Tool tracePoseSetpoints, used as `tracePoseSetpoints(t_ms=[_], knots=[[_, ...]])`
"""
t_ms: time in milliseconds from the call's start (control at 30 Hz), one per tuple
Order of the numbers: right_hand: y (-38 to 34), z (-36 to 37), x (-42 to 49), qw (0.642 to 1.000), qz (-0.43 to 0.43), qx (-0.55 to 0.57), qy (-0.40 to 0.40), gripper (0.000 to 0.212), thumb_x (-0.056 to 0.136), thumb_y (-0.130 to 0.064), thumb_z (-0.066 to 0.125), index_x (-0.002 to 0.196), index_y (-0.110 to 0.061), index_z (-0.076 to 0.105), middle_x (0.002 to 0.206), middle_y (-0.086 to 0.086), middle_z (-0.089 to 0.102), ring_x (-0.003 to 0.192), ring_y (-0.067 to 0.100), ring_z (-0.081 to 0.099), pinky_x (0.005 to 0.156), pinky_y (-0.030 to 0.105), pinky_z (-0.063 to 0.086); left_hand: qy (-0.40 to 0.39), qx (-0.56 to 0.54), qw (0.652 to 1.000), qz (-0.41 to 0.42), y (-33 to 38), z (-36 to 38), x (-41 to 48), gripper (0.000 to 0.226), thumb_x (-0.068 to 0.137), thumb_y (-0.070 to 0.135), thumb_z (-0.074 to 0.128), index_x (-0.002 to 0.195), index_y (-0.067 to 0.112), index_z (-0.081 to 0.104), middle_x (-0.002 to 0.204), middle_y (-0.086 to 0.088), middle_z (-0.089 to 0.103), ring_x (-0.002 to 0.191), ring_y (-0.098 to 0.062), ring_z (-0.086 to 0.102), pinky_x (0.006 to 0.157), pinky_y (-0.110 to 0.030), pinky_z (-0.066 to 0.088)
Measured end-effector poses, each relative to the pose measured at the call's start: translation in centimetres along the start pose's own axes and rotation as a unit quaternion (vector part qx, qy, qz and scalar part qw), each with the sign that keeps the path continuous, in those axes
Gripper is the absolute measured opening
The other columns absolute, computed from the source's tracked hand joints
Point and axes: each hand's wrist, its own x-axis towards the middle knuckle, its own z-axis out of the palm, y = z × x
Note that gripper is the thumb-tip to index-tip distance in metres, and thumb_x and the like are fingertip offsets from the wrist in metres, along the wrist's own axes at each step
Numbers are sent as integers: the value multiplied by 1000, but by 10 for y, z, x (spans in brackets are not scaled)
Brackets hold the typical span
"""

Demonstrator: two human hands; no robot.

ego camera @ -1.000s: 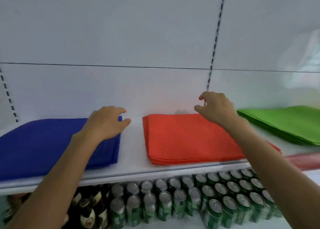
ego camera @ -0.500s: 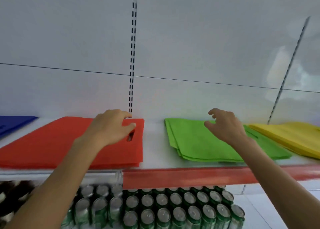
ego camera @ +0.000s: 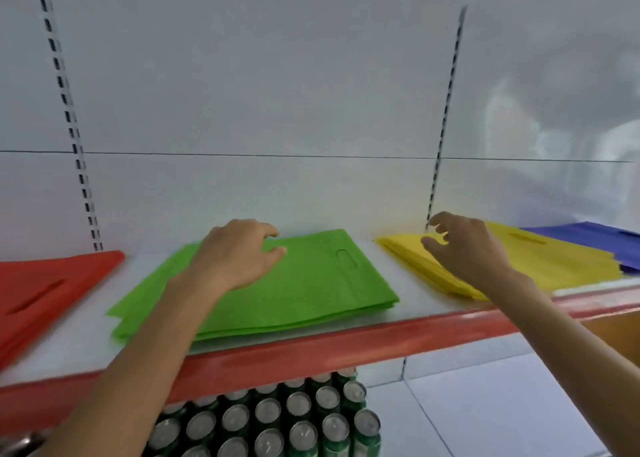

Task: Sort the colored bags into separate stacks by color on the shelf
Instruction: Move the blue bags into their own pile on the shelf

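Head view: green stack (ego camera: pixel 294 294) centre, yellow stack (ego camera: pixel 561 266) right; flat, matte, fabric-like, slot handles. Left hand (ego camera: pixel 239 255), right hand (ego camera: pixel 467 248): loosely curled, apparently empty. Cans (ego camera: pixel 298 418) bottom centre, labels unreadable.

matt cloth green bags (ego camera: pixel 277 294), glossy red shelf edge (ego camera: pixel 346 347), metal cans (ego camera: pixel 298 404)

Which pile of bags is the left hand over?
The green pile, between the red pile and the yellow pile; the left hand is over it.
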Motion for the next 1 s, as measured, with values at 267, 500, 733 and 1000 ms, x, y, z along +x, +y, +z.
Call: tracePoseSetpoints(t_ms=[267,500,733,1000], knots=[[170,-43,42,999,-22,-33,-10,38,90,-34,58,124,-18,55,118,4,62,107,26,57,80,34,45,12,-34,999,-21,165,68,31,43,89,43,52,128,23,55,132,-1,55,124,-19,49,102,-32,38],[275,-68,74,999,-26,-30,-28,37,91,-33,54,125,-18,54,119,5,61,108,29,56,74,32,37,5,-23,1000,-16,274,95,63,41,91,41,50,127,22,56,132,-1,55,123,-22,48,102,-37,36],[381,-87,99,996,29,-79,-13,36,93,-32,52,126,-18,53,119,5,61,104,29,57,75,32,39,-1,-81,995,61,384,122,125,40,92,40,50,129,23,54,134,2,52,125,-17,46,104,-36,36],[527,-95,151,992,76,-100,-22,26,89,-24,51,112,-16,61,108,10,64,92,33,58,72,31,42,-3,-50,996,68,507,182,173,39,91,42,49,127,26,55,132,3,54,123,-19,46,101,-32,37]])
